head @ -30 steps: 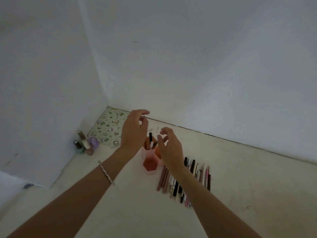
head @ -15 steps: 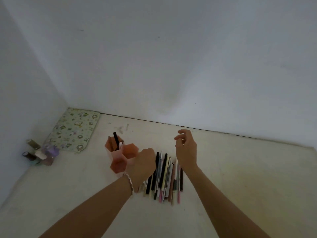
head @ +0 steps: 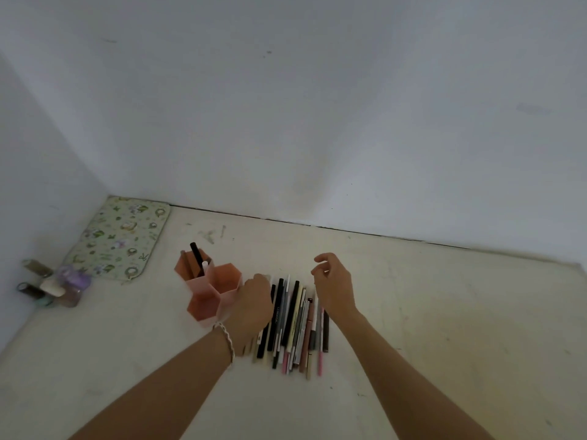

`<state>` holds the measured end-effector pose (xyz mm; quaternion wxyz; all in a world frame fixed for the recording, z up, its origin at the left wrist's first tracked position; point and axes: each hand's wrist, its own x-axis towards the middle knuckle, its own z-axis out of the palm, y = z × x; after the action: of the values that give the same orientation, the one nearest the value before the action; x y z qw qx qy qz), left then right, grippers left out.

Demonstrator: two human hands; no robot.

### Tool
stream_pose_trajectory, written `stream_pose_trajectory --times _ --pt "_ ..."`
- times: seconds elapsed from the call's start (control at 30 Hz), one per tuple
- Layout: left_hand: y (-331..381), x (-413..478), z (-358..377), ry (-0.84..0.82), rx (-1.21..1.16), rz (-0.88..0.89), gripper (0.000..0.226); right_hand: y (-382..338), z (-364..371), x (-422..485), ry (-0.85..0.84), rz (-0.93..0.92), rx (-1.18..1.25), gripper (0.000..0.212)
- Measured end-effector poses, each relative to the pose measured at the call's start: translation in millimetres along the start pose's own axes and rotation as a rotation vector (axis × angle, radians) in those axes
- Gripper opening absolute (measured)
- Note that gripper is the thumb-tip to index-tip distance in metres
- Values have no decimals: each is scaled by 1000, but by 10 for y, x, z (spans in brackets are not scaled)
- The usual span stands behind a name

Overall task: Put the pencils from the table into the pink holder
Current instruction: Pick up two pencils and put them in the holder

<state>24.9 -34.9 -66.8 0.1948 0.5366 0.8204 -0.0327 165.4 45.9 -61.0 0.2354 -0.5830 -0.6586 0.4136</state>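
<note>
The pink holder [head: 205, 289], made of hexagonal cups, stands on the pale table [head: 444, 312]. A black pencil [head: 197, 261], a brown one and a white one stick out of its back cup. Several pencils [head: 293, 322] lie side by side just right of the holder. My left hand [head: 252, 304] is lowered onto the left side of this row, back up, with its fingers curled under and hidden. My right hand [head: 335, 287] hovers over the row's far right end with fingers apart and nothing in it.
A green patterned mat [head: 120, 236] lies in the back left corner against the white walls. A cluster of small bottles [head: 54, 287] stands left of the holder by the left wall.
A second ago both hands were up at the holder. My left hand has since dropped onto the pencil row, and my right hand has moved right, above the row's far end.
</note>
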Motion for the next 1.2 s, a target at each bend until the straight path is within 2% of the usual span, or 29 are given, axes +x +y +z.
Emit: stream_pose_trajectory --times 0.1,0.33,0.5,0.63,0.77,0.9,1.07,1.2 --pt "19 -45 -13 8 -72 -40 32 51 89 31 -47 27 -45 21" --pt "115 -85 -143 94 -137 -29 55 85 159 106 -30 17 -87 20" --pt "98 59 -657 252 -494 87 71 98 169 207 -60 44 -172 23" --pt "15 -23 -900 346 -628 158 64 117 297 225 -172 7 -451 28" --pt "-103 -100 -936 436 -693 195 55 159 419 205 -220 -3 -533 31" --pt "-199 -104 -986 562 -768 278 43 130 428 192 -144 42 -374 29" --pt "-393 -108 -1191 710 -886 295 52 -213 191 268 -14 -4 -138 13" --pt "-768 -161 -1374 876 -940 248 35 -671 -52 312 158 -65 41 12"
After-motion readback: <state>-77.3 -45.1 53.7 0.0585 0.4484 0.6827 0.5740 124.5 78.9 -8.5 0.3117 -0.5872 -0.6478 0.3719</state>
